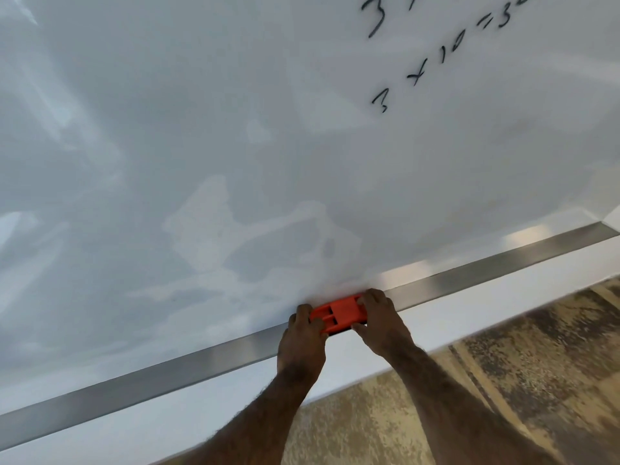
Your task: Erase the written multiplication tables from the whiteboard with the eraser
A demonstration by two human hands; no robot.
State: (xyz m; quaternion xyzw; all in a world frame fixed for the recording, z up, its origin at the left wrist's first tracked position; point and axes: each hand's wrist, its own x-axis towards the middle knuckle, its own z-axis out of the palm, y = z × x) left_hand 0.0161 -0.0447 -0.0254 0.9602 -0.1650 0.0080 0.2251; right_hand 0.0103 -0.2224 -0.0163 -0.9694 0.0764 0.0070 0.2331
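Two hands: left hand (pixel 303 333), right hand (pixel 380 322) grip one eraser (pixel 340 313); apparently touching whiteboard (pixel 235 146).

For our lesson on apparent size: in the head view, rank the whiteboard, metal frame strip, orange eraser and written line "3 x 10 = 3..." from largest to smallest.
1. Whiteboard
2. Frame strip
3. Written line
4. Eraser, partly covered by both hands; nearness makes the last two unsure.

The whiteboard (pixel 235 146) rises above both hands, its metal frame (pixel 167 374) passing under them. An orange eraser (pixel 340 313) lies against its bottom edge between the hands. Writing (pixel 436 55) sits well above the right hand
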